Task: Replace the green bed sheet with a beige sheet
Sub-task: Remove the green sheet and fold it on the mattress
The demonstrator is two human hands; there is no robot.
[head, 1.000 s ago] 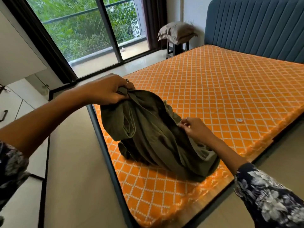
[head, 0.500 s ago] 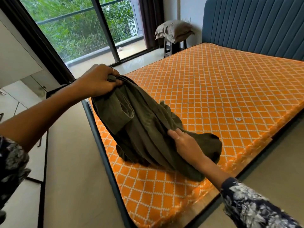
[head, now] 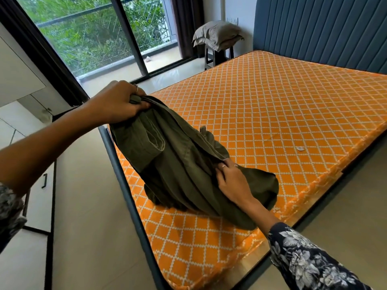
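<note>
The green bed sheet (head: 184,164) is bunched into a loose bundle on the near corner of the bare orange diamond-patterned mattress (head: 272,114). My left hand (head: 117,101) grips the bundle's upper end and holds it raised above the mattress edge. My right hand (head: 232,181) lies on the lower part of the bundle, its fingertips pinching a fold of the cloth. No beige sheet is in view.
A blue padded headboard (head: 324,28) stands at the far end. Grey pillows (head: 217,35) are stacked on a dark stool by the wall. Sliding glass doors (head: 100,34) and white cabinets (head: 23,76) lie to the left. A small white disc (head: 300,149) sits on the mattress.
My right hand has slid from the sheet's right end onto its middle and taken a fold there. My left hand has lifted the upper end a little higher.
</note>
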